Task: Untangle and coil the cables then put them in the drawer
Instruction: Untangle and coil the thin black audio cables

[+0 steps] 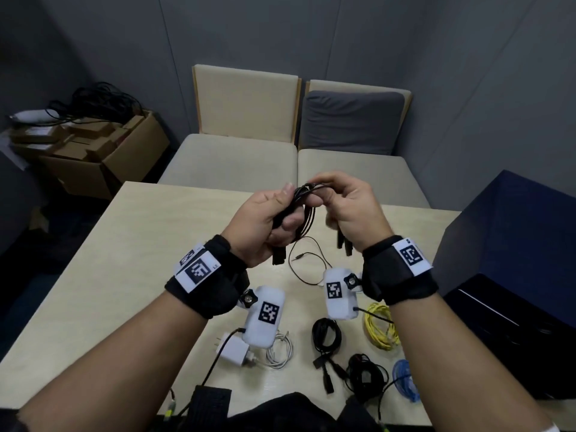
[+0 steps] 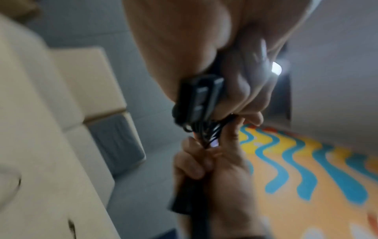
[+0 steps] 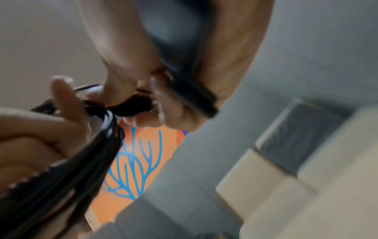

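Both hands are raised over the wooden table (image 1: 124, 260). A coil of thin black cable (image 1: 307, 216) is gripped in my left hand (image 1: 290, 207), and a black strap (image 1: 278, 257) hangs below that fist. My right hand (image 1: 321, 194) pinches the top of the same coil, with dark plug ends (image 1: 344, 244) dangling under it. The cable's loose tail with a jack plug (image 1: 299, 258) lies on the table. In the left wrist view a black connector block (image 2: 198, 100) sits against the left palm, and the right hand's fingers (image 2: 196, 161) pinch the strands (image 2: 206, 135). The right wrist view is blurred; the cable bundle (image 3: 98, 137) crosses it.
Near the front edge lie a white charger (image 1: 237, 350) with white cable (image 1: 280, 350), a black coil (image 1: 325, 335), a yellow cable (image 1: 380, 328), another black cable (image 1: 364, 375) and a blue cable (image 1: 405, 378). A dark blue cabinet (image 1: 514, 244) stands right. Cushioned seats (image 1: 233, 160) lie beyond.
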